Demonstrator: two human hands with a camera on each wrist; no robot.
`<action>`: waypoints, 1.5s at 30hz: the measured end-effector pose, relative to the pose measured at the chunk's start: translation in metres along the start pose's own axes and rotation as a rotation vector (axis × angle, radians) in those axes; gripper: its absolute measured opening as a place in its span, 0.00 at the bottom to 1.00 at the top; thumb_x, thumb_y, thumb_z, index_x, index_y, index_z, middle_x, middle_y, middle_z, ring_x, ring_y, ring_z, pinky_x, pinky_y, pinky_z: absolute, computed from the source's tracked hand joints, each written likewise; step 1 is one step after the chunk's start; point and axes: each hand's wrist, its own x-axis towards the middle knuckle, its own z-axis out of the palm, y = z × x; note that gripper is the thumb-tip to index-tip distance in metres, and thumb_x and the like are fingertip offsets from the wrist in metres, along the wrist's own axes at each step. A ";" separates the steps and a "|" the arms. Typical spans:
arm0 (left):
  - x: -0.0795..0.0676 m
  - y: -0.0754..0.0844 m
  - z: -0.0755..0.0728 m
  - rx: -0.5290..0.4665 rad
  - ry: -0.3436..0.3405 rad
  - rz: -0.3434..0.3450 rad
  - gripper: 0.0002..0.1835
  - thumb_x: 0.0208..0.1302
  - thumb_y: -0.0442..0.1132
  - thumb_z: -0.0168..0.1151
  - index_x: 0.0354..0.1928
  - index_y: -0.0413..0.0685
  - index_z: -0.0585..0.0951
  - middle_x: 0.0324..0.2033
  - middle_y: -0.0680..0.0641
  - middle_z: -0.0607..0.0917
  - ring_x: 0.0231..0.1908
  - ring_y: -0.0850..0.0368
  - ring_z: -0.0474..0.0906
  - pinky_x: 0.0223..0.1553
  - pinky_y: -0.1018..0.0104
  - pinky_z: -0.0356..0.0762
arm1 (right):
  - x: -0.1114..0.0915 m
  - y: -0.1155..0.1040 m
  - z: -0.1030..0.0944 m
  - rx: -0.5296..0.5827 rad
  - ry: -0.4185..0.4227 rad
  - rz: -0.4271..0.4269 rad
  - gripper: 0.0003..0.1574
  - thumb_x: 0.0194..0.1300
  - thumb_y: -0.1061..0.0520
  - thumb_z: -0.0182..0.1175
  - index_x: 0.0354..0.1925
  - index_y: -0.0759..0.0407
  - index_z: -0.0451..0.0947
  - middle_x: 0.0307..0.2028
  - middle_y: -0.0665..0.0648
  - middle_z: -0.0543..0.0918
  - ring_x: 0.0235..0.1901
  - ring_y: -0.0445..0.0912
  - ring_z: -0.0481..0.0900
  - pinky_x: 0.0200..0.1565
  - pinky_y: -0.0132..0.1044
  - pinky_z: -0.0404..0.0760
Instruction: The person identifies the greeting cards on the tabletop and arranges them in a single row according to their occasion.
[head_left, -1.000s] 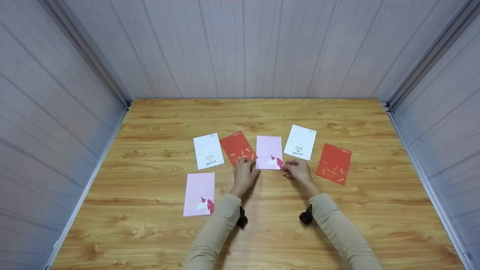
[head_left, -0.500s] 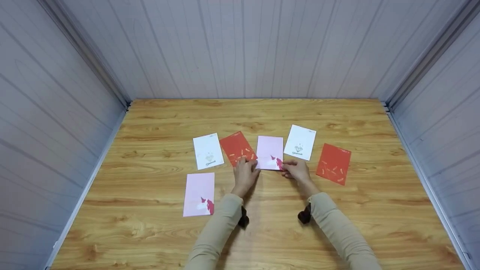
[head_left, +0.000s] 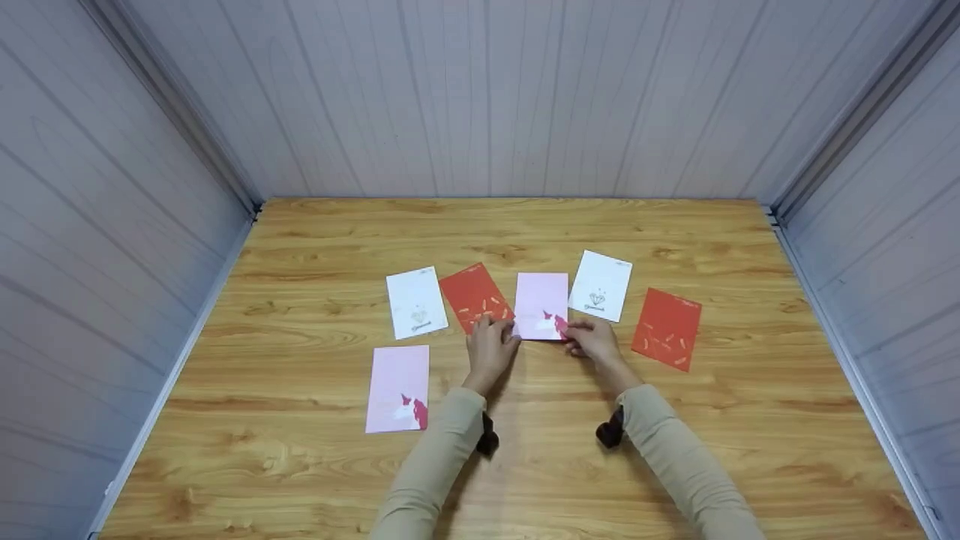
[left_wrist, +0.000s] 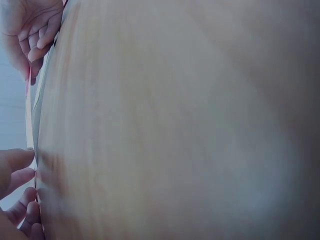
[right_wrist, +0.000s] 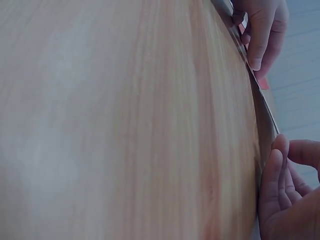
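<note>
A pink card (head_left: 541, 300) with a white and magenta unicorn print lies in the middle of the head view. My right hand (head_left: 596, 345) pinches its lower right corner between thumb and fingers. At its lower left corner my left hand (head_left: 491, 351) holds the edge with thumb and forefinger, the other fingers over the bottom of a red card (head_left: 472, 294). In the left wrist view my left fingers (left_wrist: 17, 159) are at one end of the card's edge. The right wrist view shows my right fingertips (right_wrist: 281, 142) gripping the other end, slightly over the table.
A white card (head_left: 416, 296) is left of the red one; another pink card (head_left: 397, 386) lies nearer the front. To the right are a second white card (head_left: 602, 281), close beside the held card, and a second red card (head_left: 669, 326). Panelled walls (head_left: 487, 97) enclose the wooden table (head_left: 337, 232).
The held pink card has shifted slightly to the right, closer to the right-hand white card. Both hands stay at its lower corners; the other cards lie as before.
</note>
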 end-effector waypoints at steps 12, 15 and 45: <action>0.000 0.002 -0.003 -0.034 -0.047 -0.051 0.15 0.51 0.47 0.64 0.42 0.51 0.82 0.36 0.49 0.73 0.38 0.53 0.67 0.39 0.57 0.60 | -0.009 -0.002 -0.005 0.045 -0.032 0.011 0.15 0.56 0.67 0.56 0.43 0.73 0.70 0.25 0.56 0.77 0.19 0.41 0.75 0.23 0.30 0.74; -0.001 0.002 -0.004 -0.047 -0.042 -0.052 0.15 0.51 0.47 0.64 0.41 0.51 0.83 0.35 0.50 0.74 0.38 0.53 0.68 0.38 0.56 0.60 | -0.012 -0.003 -0.005 0.051 -0.033 0.015 0.14 0.56 0.67 0.56 0.43 0.72 0.71 0.26 0.56 0.77 0.19 0.41 0.75 0.24 0.30 0.74; -0.009 -0.001 -0.022 -0.546 -0.094 -0.129 0.14 0.55 0.34 0.60 0.45 0.39 0.78 0.23 0.52 0.75 0.25 0.61 0.69 0.26 0.69 0.68 | -0.023 -0.005 -0.008 0.015 -0.189 -0.199 0.32 0.55 0.69 0.57 0.59 0.65 0.62 0.22 0.57 0.76 0.20 0.43 0.76 0.28 0.38 0.76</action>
